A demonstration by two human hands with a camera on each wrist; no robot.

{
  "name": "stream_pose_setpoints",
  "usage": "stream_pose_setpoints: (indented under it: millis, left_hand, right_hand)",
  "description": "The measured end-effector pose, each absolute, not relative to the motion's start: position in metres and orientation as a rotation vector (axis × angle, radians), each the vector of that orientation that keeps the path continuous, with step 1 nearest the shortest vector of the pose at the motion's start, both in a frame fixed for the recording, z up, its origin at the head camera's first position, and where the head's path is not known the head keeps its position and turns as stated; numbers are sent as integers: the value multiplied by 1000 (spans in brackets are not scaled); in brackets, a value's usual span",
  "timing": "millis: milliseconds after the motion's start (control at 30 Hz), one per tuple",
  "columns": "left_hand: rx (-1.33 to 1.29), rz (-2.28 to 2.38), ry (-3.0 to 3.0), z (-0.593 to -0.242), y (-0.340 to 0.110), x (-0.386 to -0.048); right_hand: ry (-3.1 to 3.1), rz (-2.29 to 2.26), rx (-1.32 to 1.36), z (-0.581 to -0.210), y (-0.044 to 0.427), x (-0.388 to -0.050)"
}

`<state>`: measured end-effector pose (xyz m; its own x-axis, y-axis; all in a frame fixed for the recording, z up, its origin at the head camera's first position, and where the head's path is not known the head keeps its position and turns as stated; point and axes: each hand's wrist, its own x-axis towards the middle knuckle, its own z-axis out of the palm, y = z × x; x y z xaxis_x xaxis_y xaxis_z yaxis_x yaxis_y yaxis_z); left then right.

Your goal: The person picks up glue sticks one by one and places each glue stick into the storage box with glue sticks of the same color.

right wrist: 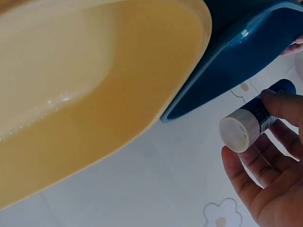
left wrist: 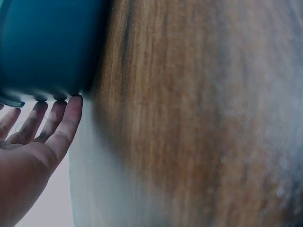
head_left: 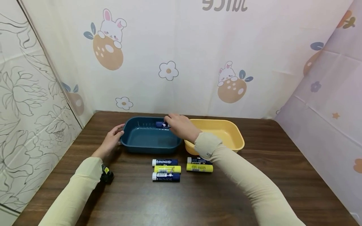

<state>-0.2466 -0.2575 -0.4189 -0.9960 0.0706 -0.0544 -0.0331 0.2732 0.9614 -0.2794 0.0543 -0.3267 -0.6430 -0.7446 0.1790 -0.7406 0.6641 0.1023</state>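
Note:
My right hand [head_left: 182,127] pinches a dark blue glue stick [head_left: 161,124] above the back part of the blue basin [head_left: 151,150]. The right wrist view shows its white-ended glue stick [right wrist: 258,113] between thumb and fingers. My left hand [head_left: 110,141] is at the basin's left end; in the left wrist view its fairly straight fingertips touch the outer wall of the blue basin [left wrist: 52,52]. Several glue sticks lie in front: a blue one [head_left: 169,162], a yellow one [head_left: 172,169], another blue one [head_left: 171,177], and to their right a dark one [head_left: 195,160] beside a yellow one [head_left: 199,168].
A yellow basin [head_left: 232,138] stands right beside the blue one, partly behind my right forearm. Both are on a brown wooden table [head_left: 127,194], near its back edge. A patterned curtain [head_left: 192,47] hangs behind. A small black device [head_left: 106,175] is at my left wrist.

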Motion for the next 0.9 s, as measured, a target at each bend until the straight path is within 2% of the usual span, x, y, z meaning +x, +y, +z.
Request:
stream_pose_setpoints:
  millis: [533, 900]
  left_hand:
    - [6, 1858, 2432, -420, -257, -247]
    - [4, 1852, 2440, -419, -257, -248]
  right_hand:
    - [-2935, -154, 1035, -354, 25, -307]
    - [-3061, -158, 940, -376, 16, -315]
